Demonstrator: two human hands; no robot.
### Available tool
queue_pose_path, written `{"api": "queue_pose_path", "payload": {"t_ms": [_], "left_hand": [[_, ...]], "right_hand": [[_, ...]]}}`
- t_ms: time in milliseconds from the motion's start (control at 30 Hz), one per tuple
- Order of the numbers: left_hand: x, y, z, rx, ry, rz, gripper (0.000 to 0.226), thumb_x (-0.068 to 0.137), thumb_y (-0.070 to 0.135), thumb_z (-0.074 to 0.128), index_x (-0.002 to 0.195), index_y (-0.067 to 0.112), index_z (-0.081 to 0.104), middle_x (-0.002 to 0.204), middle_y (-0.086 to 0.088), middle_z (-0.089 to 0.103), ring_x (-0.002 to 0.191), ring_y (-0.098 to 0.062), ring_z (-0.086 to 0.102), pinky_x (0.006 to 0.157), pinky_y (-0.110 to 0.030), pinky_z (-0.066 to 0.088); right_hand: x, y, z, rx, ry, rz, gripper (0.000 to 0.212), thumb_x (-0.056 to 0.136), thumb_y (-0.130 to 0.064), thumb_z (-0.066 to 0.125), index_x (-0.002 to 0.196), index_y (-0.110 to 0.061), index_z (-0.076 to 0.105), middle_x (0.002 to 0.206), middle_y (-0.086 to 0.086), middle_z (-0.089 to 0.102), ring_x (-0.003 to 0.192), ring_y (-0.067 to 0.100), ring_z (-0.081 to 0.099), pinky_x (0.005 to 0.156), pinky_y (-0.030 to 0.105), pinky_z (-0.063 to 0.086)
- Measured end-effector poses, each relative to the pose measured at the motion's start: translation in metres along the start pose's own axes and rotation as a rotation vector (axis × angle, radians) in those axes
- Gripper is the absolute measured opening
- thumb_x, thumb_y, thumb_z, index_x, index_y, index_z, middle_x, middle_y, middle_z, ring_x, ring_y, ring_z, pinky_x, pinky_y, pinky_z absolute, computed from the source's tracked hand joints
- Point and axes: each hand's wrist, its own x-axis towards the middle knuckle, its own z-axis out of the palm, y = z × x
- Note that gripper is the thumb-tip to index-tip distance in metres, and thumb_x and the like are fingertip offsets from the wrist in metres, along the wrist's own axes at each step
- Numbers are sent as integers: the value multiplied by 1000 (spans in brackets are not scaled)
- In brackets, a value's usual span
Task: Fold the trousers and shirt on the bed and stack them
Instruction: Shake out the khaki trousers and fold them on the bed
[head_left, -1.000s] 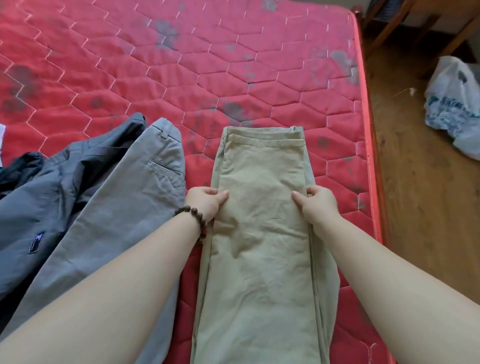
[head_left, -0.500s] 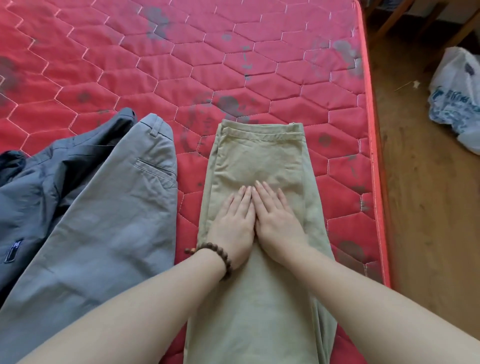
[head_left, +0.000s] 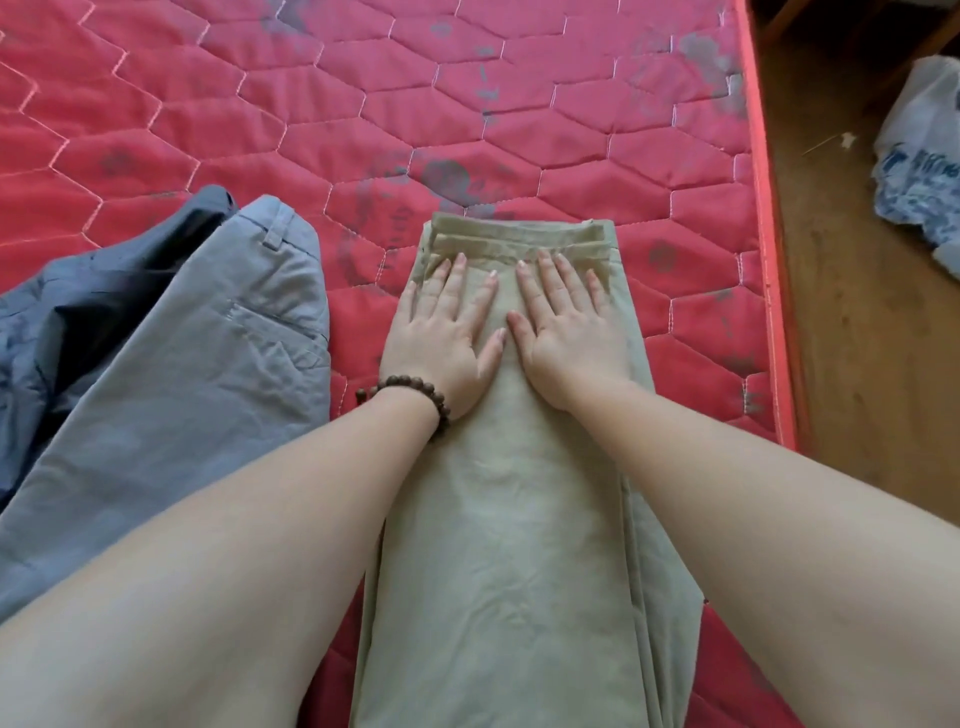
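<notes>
Beige trousers (head_left: 509, 545) lie folded lengthwise on the red quilted mattress (head_left: 363, 119), waistband at the far end. My left hand (head_left: 447, 332), with a bead bracelet at the wrist, presses flat on the cloth just below the waistband. My right hand (head_left: 566, 327) lies flat beside it, fingers spread and straight. Grey trousers (head_left: 171, 389) are spread out to the left. A dark blue-grey garment (head_left: 47, 322) lies partly under them at the left edge.
The mattress's right edge (head_left: 769, 260) runs close to the beige trousers. Beyond it is a wooden floor (head_left: 857, 364) with a white plastic bag (head_left: 919, 156) at the far right. Wooden furniture legs show at the top right corner.
My hands left the trousers' side edges, met flat at the middle, then slid forward to just below the waistband and spread a little apart.
</notes>
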Motion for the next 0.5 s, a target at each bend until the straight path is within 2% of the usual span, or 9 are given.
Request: {"api": "queue_pose_path", "payload": {"t_ms": [200,367,500], "left_hand": [[-20,20,-3,91,-72,-57,61,98,48,13,152,24,-5,160,-8,-5,147,-22,-7,117,-46,-11],[-119,45,-6,-2,-155,13,61,98,40,22,152,22,0,161,-5,-4,147,-21,-7,116,-45,-12],[-203,60,-9,-28,-265,14,62,97,40,19,151,27,-7,160,-4,-13,146,-22,-14,117,-44,-11]], "right_hand": [[-25,-21,2,21,-55,105,59,101,-42,15,153,-19,-2,161,7,-8,148,19,-10,118,40,-9],[-135,-45,10,189,-27,63,58,100,-35,34,153,-20,15,160,12,5,149,24,3,118,41,-4],[-222,-62,17,209,-103,102,61,99,-34,38,152,-21,13,160,12,2,149,24,0,119,41,-3]]}}
